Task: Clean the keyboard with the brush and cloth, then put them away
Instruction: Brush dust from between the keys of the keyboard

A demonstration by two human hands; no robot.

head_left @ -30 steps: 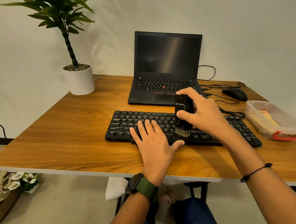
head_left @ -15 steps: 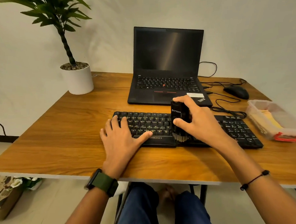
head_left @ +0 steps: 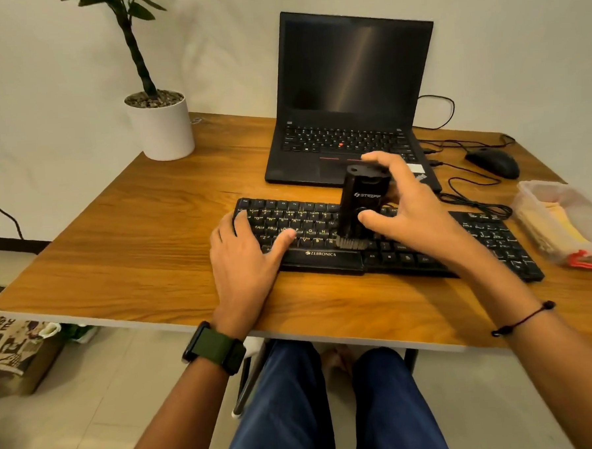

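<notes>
The bench (head_left: 134,239) has a wood-grain laminate top with a pale edge band and rounded corners, and stands against a plain off-white wall. The floor below is light tile. A patterned box (head_left: 9,345) sits on the floor past the bench's left edge.

At the far left corner stands a white cylindrical pot (head_left: 161,126) topped with gravel, holding a plant with a braided stem. At the far edge, middle, an open black laptop (head_left: 350,101) shows a dark screen. A black mouse (head_left: 493,162) with a looped cable lies near the far right corner. At the right edge sits a translucent plastic container (head_left: 533,194) with a red clip; the yellow cloth (head_left: 558,221) lies folded inside it.

The black keyboard (head_left: 487,245) lies flat near the front edge, middle to right, with matte keys and a glossy front strip.

The left hand (head_left: 245,261) lies flat on the keyboard's left end, fingers straight and pressing on the keys. A green-strapped watch is on that wrist.

The right hand (head_left: 410,211) holds the brush (head_left: 362,203), a black block-shaped body, upright with its grey bristles touching the keys at mid-keyboard. The grip is clamped on the brush: thumb on the near face, fingers curled over the top. A thin black cord bracelet is on that wrist.
</notes>
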